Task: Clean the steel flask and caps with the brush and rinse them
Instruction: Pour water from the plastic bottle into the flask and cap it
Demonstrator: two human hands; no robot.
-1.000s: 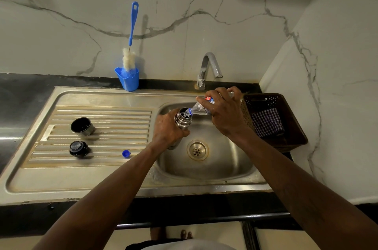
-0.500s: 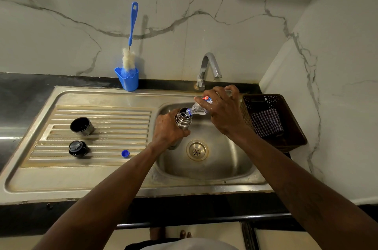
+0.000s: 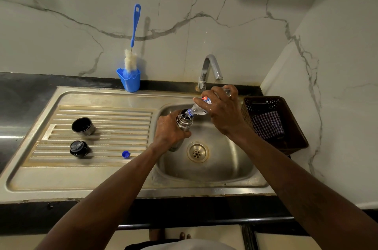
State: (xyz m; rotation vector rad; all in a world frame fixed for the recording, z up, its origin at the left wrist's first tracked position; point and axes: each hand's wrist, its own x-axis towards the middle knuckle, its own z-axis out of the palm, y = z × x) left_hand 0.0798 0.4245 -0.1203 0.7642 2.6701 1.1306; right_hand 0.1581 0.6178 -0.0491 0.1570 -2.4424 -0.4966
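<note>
Over the sink point(image 3: 225, 170), the left hand point(image 3: 168, 132) wraps its fingers round the steel flask point(image 3: 184, 121), mouth up. From the right, the right hand point(image 3: 224, 111) clasps a tilted plastic bottle point(image 3: 199, 109), neck at the flask's mouth.

Dim, yellowish indoor light from overhead-left. Brush point(image 3: 134, 30) throws a soft shadow rightward on the wall point(image 3: 61, 34). Broad dark shadow across wall's upper right. White glare streak on black surface point(image 3: 16, 106) at left. Wide-angle bending at edges; focus sharp.
</note>
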